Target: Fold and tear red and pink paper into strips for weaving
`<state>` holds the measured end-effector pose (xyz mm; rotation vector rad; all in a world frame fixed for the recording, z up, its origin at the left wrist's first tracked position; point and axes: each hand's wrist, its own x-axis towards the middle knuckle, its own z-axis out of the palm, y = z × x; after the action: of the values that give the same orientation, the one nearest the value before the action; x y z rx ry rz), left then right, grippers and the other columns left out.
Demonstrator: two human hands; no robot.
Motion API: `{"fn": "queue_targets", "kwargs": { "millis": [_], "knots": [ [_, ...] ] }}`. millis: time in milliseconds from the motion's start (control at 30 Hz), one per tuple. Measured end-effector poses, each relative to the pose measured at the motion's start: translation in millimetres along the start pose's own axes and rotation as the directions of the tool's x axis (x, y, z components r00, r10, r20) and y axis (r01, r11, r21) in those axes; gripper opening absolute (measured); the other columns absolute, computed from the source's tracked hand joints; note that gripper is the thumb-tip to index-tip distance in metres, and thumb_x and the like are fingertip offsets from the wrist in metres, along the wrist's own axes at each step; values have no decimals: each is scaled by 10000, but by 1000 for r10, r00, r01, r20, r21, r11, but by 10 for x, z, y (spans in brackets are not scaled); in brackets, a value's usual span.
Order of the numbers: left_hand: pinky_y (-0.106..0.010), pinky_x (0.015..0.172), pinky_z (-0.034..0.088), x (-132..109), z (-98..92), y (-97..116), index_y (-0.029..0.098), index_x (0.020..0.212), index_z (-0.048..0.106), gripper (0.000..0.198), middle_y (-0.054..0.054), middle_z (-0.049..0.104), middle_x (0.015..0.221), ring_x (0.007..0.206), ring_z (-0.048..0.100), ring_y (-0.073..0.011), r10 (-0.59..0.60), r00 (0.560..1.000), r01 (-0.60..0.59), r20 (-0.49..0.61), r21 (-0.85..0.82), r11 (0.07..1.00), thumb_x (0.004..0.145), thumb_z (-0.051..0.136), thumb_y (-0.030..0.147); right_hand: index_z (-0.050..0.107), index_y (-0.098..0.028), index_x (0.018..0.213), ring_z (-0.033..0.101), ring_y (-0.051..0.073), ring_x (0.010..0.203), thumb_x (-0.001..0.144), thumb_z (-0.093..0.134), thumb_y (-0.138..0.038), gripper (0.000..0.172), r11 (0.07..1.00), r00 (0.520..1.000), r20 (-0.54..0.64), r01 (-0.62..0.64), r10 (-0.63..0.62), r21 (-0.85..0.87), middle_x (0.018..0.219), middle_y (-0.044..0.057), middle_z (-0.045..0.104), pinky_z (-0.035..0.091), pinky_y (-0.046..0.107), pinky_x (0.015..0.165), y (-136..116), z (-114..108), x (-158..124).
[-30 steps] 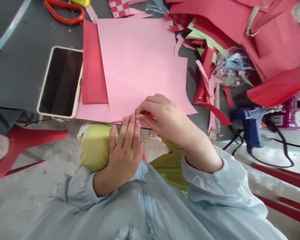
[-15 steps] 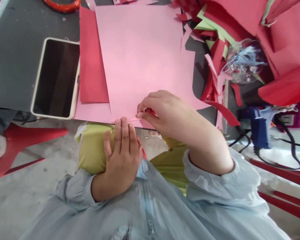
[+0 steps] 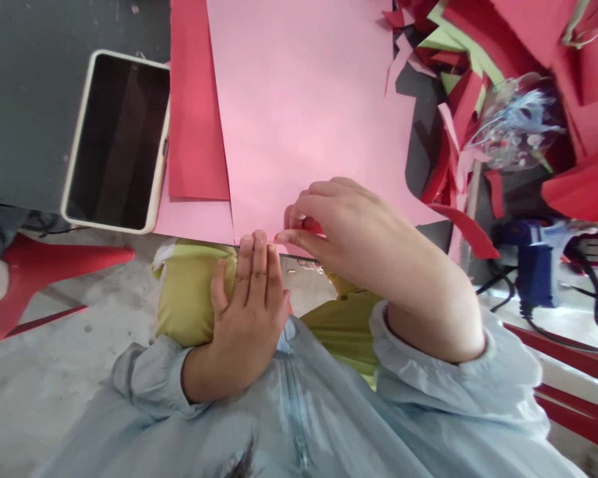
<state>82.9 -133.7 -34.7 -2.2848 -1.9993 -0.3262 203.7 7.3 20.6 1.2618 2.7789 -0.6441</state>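
Note:
A large sheet of pink paper reaches the table's near edge. My left hand lies with fingers stretched out, fingertips at the sheet's near edge. Just right of it, my right hand is closed in a pinch at that same edge, thumb against bent fingers. A bit of red shows under its curled fingers; what the fingertips hold is too small and hidden to name. Under the pink sheet's left side lies a red sheet of paper.
A phone with a pale case lies left of the paper. Cut paper scraps and a clear dish with blue tassels are at right. A blue glue gun with a black cord sits at the right edge. A red stool stands lower left.
The view has shifted slightly, so the paper and scraps appear farther right and higher. My right hand keeps its pinch and my left hand stays stretched out at the edge.

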Motion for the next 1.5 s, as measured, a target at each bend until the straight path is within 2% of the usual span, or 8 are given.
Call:
{"fn": "queue_targets", "kwargs": {
  "millis": [200, 367, 500, 767, 1100, 1267, 1400, 1500],
  "knots": [
    [-464, 1292, 47, 16, -16, -21, -5, 1460, 436, 638, -257, 487, 1496, 1428, 477, -306, 13, 1000, -13, 5, -16, 1000, 945, 590, 340, 719, -137, 838, 626, 249, 865, 915, 642, -217, 135, 1000, 1000, 9, -10, 10, -4, 810, 91, 672, 453, 353, 801, -9, -19, 9],
    [-456, 1293, 39, 15, -22, -23, -9, 1456, 437, 623, -259, 498, 1487, 1424, 479, -304, 25, 1000, -25, 3, -35, 999, 952, 575, 329, 712, -147, 854, 612, 240, 848, 932, 612, -204, 139, 998, 998, -7, 59, -59, -23, 828, 90, 676, 431, 345, 777, -45, -34, -27],
    [-455, 1295, 40, -2, -1, -13, -25, 1468, 413, 656, -274, 492, 1487, 1463, 417, -307, -3, 1000, 3, -7, -42, 999, 949, 584, 337, 696, -147, 830, 592, 226, 843, 934, 586, -162, 151, 995, 995, -19, 100, -99, 25, 814, 82, 657, 415, 320, 743, -63, -18, -3],
    [-476, 1294, 57, -10, 1, -10, -3, 1479, 401, 660, -261, 486, 1495, 1472, 394, -309, 2, 1000, -2, -5, -25, 1000, 945, 589, 337, 699, -137, 834, 565, 233, 853, 952, 548, -189, 198, 992, 998, -4, 63, -63, 111, 832, 97, 651, 414, 335, 768, -65, 22, 45],
    [-460, 1297, 8, -2, 5, -12, -9, 1453, 428, 654, -257, 457, 1506, 1513, 250, -297, 8, 1000, -9, -30, -30, 1000, 938, 613, 348, 692, -141, 779, 564, 221, 813, 907, 560, -170, 186, 998, 999, 40, -7, 5, 58, 789, 89, 647, 404, 330, 774, -146, 8, 132],
    [-465, 1301, 46, -20, 24, -27, -18, 1462, 419, 662, -271, 455, 1507, 1520, 245, -300, -2, 1000, 1, -24, -51, 999, 942, 613, 342, 686, -143, 765, 553, 216, 774, 914, 531, -178, 218, 1000, 998, 64, 1, -2, 1, 766, 92, 648, 389, 328, 748, -158, 0, 145],
    [-459, 1294, 143, -29, 37, -32, -3, 1507, 364, 687, -258, 469, 1506, 1515, 288, -295, -23, 999, 20, -40, -78, 997, 951, 589, 331, 682, -150, 751, 546, 211, 757, 898, 529, -165, 213, 1000, 997, 76, 6, -6, -2, 759, 89, 647, 387, 323, 733, -153, -6, 155],
    [-441, 1285, 172, -25, 36, -28, -12, 1499, 374, 676, -256, 480, 1500, 1501, 332, -300, -27, 999, 24, -43, -70, 997, 955, 581, 331, 675, -156, 752, 549, 214, 763, 899, 520, -172, 215, 1000, 997, 71, 10, -9, -4, 762, 87, 645, 383, 324, 724, -148, -2, 157]
  ]
}}
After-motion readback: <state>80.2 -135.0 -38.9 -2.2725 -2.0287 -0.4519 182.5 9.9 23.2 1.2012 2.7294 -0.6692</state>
